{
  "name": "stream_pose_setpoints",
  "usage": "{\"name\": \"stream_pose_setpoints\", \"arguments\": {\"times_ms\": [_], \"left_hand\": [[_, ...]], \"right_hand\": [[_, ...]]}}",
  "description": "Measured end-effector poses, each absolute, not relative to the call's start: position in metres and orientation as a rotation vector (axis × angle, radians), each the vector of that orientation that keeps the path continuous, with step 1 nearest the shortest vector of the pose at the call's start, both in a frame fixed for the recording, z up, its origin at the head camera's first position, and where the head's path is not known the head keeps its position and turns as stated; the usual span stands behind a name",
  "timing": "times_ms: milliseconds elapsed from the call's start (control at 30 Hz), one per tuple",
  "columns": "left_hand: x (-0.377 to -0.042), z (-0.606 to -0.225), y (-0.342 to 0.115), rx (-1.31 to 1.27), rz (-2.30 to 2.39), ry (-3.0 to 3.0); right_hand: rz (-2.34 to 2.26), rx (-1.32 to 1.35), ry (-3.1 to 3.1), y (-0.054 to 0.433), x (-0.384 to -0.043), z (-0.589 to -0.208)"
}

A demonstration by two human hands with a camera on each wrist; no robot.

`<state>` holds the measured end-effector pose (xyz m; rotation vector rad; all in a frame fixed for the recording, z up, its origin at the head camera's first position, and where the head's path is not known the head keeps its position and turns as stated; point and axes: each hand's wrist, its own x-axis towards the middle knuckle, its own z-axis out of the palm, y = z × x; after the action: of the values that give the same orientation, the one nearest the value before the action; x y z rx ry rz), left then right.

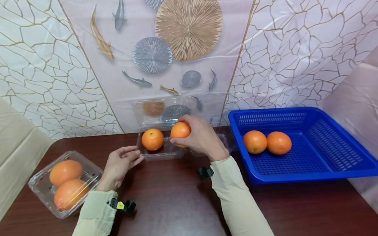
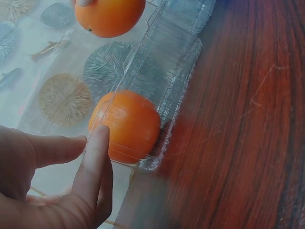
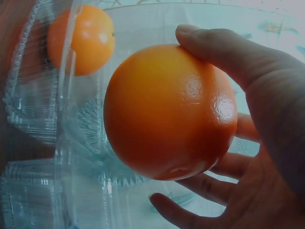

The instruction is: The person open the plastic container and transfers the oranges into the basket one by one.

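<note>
- Head view, centre: an orange [image 1: 178, 131] is gripped between the thumb and fingers of the right hand [image 1: 202, 137], over the open clear container [image 1: 160, 156], whose lid [image 1: 170, 110] is raised behind.
- Left part of that container: a second orange [image 1: 152, 139] is held; the rim beside it is pinched by the left hand [image 1: 118, 166].
- Lower left of the frame: two big oranges [image 1: 65, 172] are enclosed in a clear box [image 1: 42, 197].
- Right of the frame: two loose oranges [image 1: 254, 141] are held in the blue basket [image 1: 309, 176], near its left wall.
</note>
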<state>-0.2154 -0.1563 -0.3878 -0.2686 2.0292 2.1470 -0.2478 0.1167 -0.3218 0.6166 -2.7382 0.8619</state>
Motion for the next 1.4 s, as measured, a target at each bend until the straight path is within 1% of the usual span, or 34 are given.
{"name": "stream_pose_setpoints", "arguments": {"times_ms": [1400], "left_hand": [[-0.217,-0.391,-0.157,-0.251,2.167,2.019]], "right_hand": [[0.870,0.570,-2.720,0.129,-0.239,-0.308]]}}
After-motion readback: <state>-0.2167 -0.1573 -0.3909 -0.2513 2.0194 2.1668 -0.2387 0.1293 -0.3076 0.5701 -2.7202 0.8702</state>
